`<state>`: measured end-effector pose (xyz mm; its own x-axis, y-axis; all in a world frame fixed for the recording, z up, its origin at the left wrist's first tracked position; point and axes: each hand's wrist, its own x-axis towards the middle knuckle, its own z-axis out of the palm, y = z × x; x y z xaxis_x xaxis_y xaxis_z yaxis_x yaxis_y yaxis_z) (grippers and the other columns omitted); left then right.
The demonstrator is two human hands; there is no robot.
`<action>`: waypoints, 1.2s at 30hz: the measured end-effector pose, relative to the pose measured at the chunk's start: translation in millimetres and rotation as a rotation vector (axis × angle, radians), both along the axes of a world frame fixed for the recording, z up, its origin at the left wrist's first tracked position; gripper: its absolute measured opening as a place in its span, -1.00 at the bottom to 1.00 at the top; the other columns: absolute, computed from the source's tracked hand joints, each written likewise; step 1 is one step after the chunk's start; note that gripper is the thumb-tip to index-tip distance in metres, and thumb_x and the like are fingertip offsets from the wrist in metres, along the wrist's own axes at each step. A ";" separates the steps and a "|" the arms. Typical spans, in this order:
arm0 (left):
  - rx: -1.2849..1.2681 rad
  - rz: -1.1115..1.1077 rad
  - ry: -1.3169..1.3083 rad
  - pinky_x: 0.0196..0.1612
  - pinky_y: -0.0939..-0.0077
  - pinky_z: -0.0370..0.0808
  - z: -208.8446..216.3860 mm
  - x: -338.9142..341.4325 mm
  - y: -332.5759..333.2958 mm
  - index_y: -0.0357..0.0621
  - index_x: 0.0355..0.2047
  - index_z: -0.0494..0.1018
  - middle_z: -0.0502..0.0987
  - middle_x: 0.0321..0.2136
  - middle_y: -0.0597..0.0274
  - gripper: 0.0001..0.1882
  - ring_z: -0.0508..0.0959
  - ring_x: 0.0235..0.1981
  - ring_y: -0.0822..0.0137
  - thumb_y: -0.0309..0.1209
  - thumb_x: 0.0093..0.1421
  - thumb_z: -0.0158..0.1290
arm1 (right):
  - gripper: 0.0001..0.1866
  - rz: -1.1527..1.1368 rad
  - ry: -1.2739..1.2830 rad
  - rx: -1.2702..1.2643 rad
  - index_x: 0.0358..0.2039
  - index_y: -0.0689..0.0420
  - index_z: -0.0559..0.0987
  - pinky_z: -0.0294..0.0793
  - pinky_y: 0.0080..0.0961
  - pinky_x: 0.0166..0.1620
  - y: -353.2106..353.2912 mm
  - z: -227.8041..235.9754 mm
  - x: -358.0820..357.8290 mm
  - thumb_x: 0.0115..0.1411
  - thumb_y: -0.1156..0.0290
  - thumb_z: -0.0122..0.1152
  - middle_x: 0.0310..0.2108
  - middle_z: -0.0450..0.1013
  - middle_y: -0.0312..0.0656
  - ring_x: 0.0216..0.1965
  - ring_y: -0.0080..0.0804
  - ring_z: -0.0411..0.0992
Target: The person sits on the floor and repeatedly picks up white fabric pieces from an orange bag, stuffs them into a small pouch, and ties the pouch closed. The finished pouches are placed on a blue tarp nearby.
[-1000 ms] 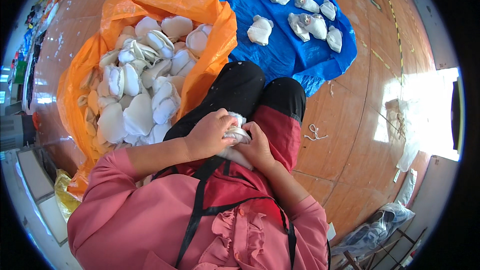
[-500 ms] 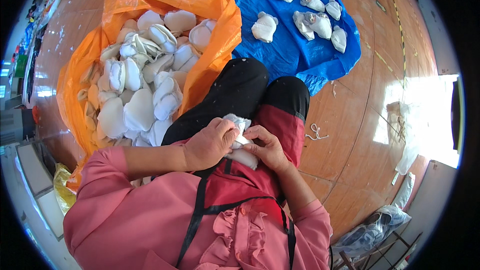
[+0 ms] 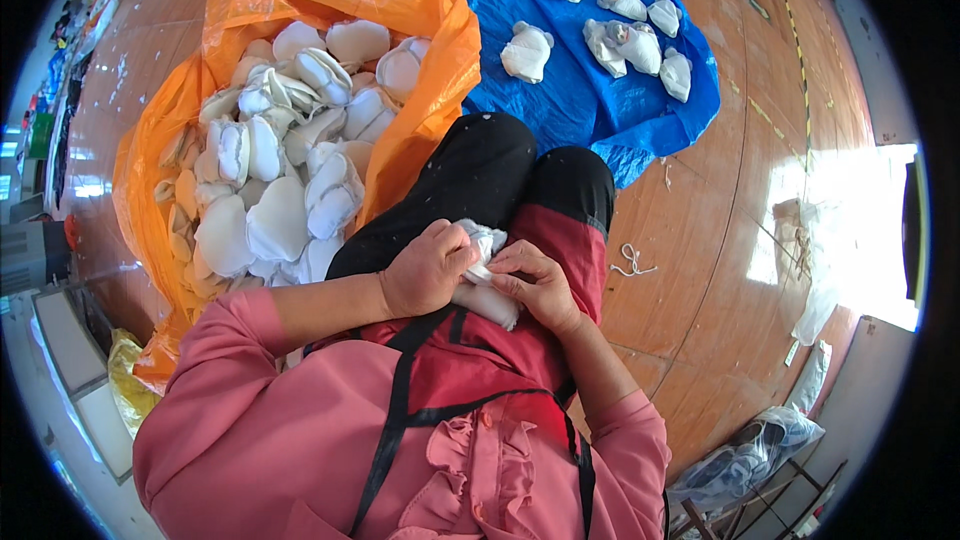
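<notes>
Over my lap, my left hand (image 3: 428,268) and my right hand (image 3: 537,285) both pinch a white padded fabric piece (image 3: 487,304). It rests on the red apron (image 3: 440,372), and its upper end shows greyish folds between my fingers. The fingertips of both hands are closed on the cloth and nearly meet; part of the piece is hidden beneath them. To the left stands an orange bag (image 3: 452,60) full of white and cream rounded pads (image 3: 277,222). Beyond my knees, several bundled white pieces (image 3: 527,52) lie on a blue sheet (image 3: 560,105).
A loose white string (image 3: 632,261) lies on the brown tiled floor (image 3: 690,230) to the right. At the lower right is a clear plastic bag (image 3: 750,455) by a metal frame. A yellow bag (image 3: 128,380) sits at the left, below the orange one.
Both hands have shifted slightly with the fabric piece, still pinching it. The fold at its upper end shows a little differently. The bag and the bundled pieces stay in place.
</notes>
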<state>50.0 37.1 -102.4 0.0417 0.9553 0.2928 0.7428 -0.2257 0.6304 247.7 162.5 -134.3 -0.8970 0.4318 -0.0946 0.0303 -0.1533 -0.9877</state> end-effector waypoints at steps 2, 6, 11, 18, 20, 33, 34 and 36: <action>0.038 -0.021 0.018 -0.25 0.29 0.43 -1.6 -1.1 0.1 -0.21 -0.24 0.46 0.40 -0.38 0.13 -0.77 0.42 -0.34 0.10 -0.55 0.04 0.13 | -0.77 -0.001 0.015 0.014 -0.15 0.18 0.62 0.41 -0.50 0.01 0.0 -5.3 1.2 0.16 0.56 0.36 -0.21 0.48 -0.24 -0.10 -0.37 0.43; 0.074 -0.036 0.029 -0.26 0.33 0.46 2.5 -1.3 -1.8 -0.20 -0.27 0.50 0.42 -0.38 0.18 -0.87 0.43 -0.32 0.14 -0.49 0.16 0.08 | -0.53 -0.145 -0.009 -0.279 0.15 0.17 0.45 0.42 -0.55 0.01 -13.4 -16.1 -0.2 0.22 0.53 0.31 -0.20 0.43 -0.27 -0.10 -0.47 0.43; 0.109 -0.183 0.016 -0.24 0.33 0.48 13.6 -5.9 4.4 -0.18 -0.30 0.49 0.43 -0.35 0.16 -0.80 0.44 -0.30 0.13 -0.57 0.02 0.16 | -0.40 -0.086 -0.142 -0.047 0.19 0.19 0.40 0.46 -0.52 0.00 3.9 19.0 -13.7 0.16 0.44 0.40 -0.13 0.40 -0.23 -0.10 -0.48 0.44; 0.199 -0.264 0.058 -0.17 0.36 0.51 17.6 -7.2 8.9 -0.18 -0.34 0.51 0.46 -0.30 0.19 -0.92 0.47 -0.22 0.16 -0.47 0.15 0.12 | -0.65 0.008 -0.129 0.271 -0.19 0.18 0.56 0.44 -0.52 -0.03 22.1 41.7 -15.5 0.00 0.53 0.47 -0.18 0.40 -0.21 -0.11 -0.40 0.43; 0.245 -0.269 0.051 -0.16 0.37 0.51 21.9 -4.2 6.3 -0.18 -0.34 0.51 0.45 -0.30 0.19 -0.92 0.47 -0.21 0.16 -0.49 0.14 0.12 | -0.66 -0.045 -0.001 0.308 -0.21 0.18 0.56 0.44 -0.50 -0.03 15.6 32.6 -8.7 -0.02 0.60 0.46 -0.16 0.39 -0.20 -0.09 -0.36 0.42; -0.586 -0.475 -0.429 0.18 0.22 0.39 62.0 -13.6 35.0 -0.08 0.17 0.20 0.42 0.04 -0.01 -0.08 0.45 0.10 -0.02 -0.13 -0.11 0.47 | -0.70 -0.024 0.215 0.670 -0.37 0.08 0.62 0.50 -0.42 -0.13 -1.5 66.1 13.2 -0.09 0.77 0.31 -0.25 0.43 -0.24 -0.20 -0.25 0.46; -0.612 -0.492 -0.424 0.18 0.23 0.38 59.8 -9.4 37.7 -0.06 0.18 0.19 0.42 0.04 -0.01 -0.07 0.45 0.11 -0.02 -0.13 -0.11 0.47 | -0.72 -0.058 0.214 0.652 -0.39 0.07 0.62 0.50 -0.39 -0.14 -4.2 66.9 18.9 -0.10 0.74 0.32 -0.30 0.45 -0.25 -0.22 -0.24 0.48; -0.558 -0.543 -0.389 0.19 0.23 0.38 52.9 -2.4 42.0 -0.06 0.20 0.16 0.44 0.03 -0.03 -0.06 0.45 0.11 -0.04 -0.13 -0.11 0.46 | -0.74 -0.082 0.208 0.683 -0.39 0.06 0.62 0.50 -0.38 -0.14 -7.6 66.6 30.0 -0.09 0.71 0.34 -0.29 0.46 -0.26 -0.22 -0.25 0.47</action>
